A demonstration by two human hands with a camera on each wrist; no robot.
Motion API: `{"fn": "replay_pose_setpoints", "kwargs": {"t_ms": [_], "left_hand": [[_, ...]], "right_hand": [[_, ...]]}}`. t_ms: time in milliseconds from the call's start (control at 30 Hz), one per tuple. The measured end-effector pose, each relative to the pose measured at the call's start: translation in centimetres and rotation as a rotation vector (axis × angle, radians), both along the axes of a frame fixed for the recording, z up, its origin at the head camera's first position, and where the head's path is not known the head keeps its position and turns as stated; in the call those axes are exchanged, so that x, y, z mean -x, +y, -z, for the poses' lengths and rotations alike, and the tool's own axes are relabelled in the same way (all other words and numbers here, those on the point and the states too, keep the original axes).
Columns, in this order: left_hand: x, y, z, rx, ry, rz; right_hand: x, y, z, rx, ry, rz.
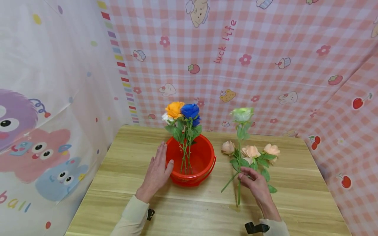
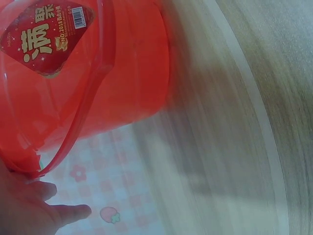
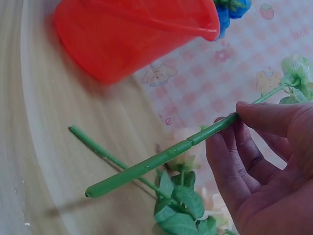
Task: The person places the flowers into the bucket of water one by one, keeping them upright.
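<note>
A red bucket (image 1: 203,157) stands on the table with orange, blue and white artificial roses (image 1: 190,111) leaning in it, their stems inside. My left hand (image 1: 157,170) lies against the bucket's left rim with its fingers extended; the left wrist view shows its fingertips by the bucket's handle (image 2: 73,132). Between thumb and fingers, my right hand (image 1: 255,183) pinches the stem of a pale green-white rose (image 1: 242,115), held upright above the table. Just behind it lie several peach roses (image 1: 251,151) with green leaves. One of their stems (image 3: 93,144) points toward the bucket.
The wooden tabletop (image 1: 118,177) extends around the bucket. A pink checked cloth (image 1: 265,78) hangs behind the table and along the right side, and a white cartoon cloth (image 1: 59,108) hangs on the left.
</note>
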State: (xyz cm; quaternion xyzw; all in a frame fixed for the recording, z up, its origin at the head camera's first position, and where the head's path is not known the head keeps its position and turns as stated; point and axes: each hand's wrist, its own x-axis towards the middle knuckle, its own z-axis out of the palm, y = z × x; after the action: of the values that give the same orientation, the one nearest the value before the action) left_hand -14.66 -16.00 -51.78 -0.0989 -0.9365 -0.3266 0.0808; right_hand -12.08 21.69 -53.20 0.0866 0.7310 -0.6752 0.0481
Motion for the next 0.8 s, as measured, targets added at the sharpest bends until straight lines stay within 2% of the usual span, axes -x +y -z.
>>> {"fn": "replay_pose_setpoints", "kwargs": {"t_ms": [300, 800], "left_hand": [[0.1, 0.0, 0.1, 0.007, 0.011, -0.001], [0.1, 0.1, 0.1, 0.009, 0.009, -0.002]], "right_hand": [[-0.3, -0.8, -1.6, -0.039, 0.040, 0.013], [-0.9, -2.2, -4.5, -0.104, 0.168, 0.000]]}}
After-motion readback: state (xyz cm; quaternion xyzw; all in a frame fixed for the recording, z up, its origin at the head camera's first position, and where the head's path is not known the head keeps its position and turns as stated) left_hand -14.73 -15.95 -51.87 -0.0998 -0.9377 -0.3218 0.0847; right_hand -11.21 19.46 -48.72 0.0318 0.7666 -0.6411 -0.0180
